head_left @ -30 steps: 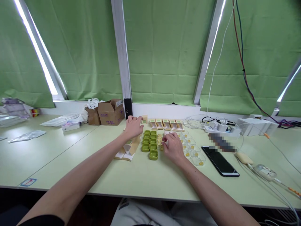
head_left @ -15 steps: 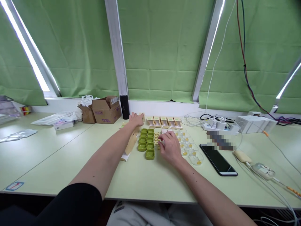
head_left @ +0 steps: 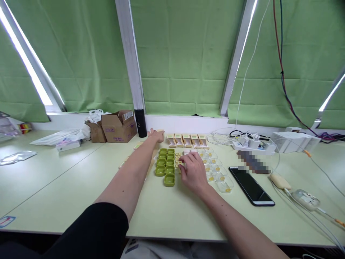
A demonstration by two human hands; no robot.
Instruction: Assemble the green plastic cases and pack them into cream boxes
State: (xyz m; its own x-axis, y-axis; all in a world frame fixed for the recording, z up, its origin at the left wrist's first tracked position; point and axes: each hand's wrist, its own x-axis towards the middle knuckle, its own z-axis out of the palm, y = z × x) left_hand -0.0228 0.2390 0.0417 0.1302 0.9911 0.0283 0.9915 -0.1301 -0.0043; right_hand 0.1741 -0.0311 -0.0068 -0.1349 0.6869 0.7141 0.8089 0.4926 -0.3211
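My left hand (head_left: pixel 156 136) reaches to the far side of the table, its fingers on a small cream paper box (head_left: pixel 161 130); the fingertips are partly hidden. To the right of it stands a row of similar boxes (head_left: pixel 186 141) with open fronts. My right hand (head_left: pixel 194 171) hovers by the small yellow pieces (head_left: pixel 178 158), fingers curled and thumb apart, with nothing visible between them. Left of those pieces sit two columns of green square cups (head_left: pixel 169 180). Clear plastic cases (head_left: pixel 225 186) with yellow spots lie to the right. More paper pieces are mostly covered by my left forearm.
A black phone (head_left: pixel 252 187) lies at the right, near a blurred item (head_left: pixel 253 162) and a power strip (head_left: pixel 253 144) with cables. At the back left are a cardboard box (head_left: pixel 118 129), a black cylinder (head_left: pixel 140 123) and white plastic packaging (head_left: pixel 58 136).
The view has shifted slightly. My left hand stays at the small box at the back, with its forearm now further right over the paper pieces. My right hand has hardly moved.
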